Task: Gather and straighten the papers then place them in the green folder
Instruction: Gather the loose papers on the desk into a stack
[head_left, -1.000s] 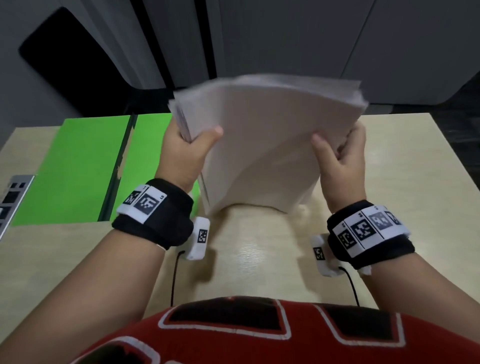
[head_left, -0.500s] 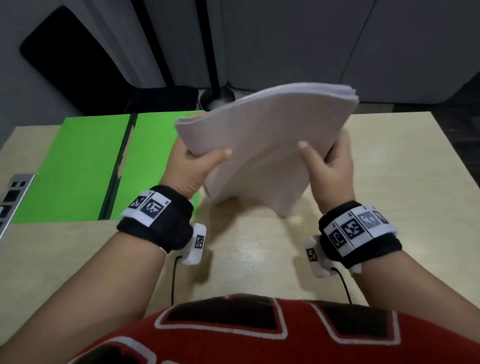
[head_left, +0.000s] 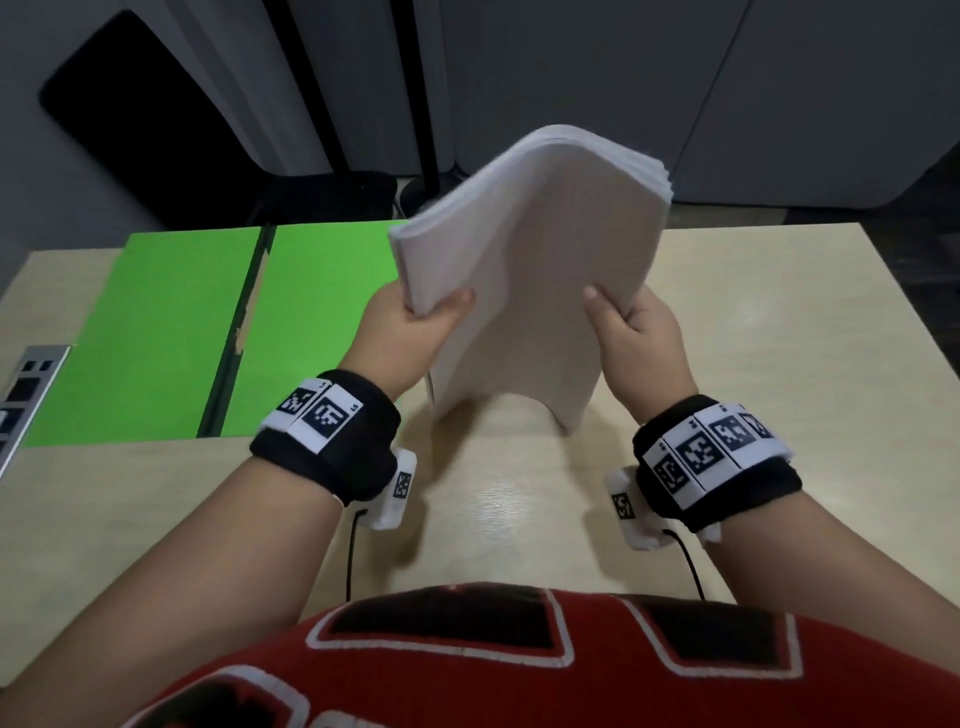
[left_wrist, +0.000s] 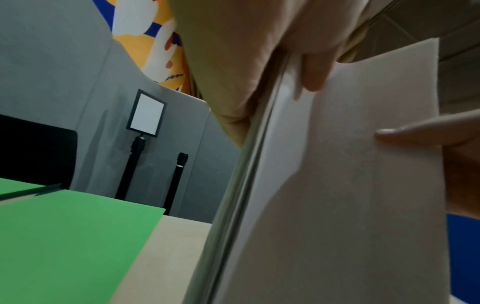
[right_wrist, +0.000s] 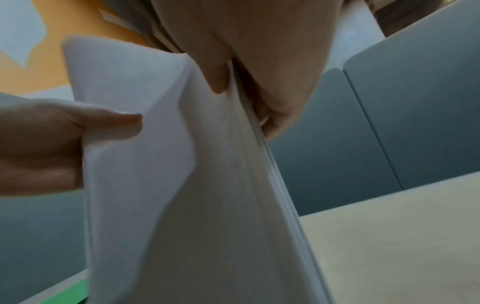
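Gripping the stack of papers (head_left: 524, 291) by its two side edges, the left hand (head_left: 400, 338) and right hand (head_left: 641, 343) hold it upright and bowed, thumbs on the near face, its lower edge on or just above the table (head_left: 779, 338). Lying open at about ten o'clock, the green folder (head_left: 171, 332) is nearer the left hand, its spine running away from the person.

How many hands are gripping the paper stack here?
2. The left hand grips the paper stack at its left edge; the right hand grips its right edge.
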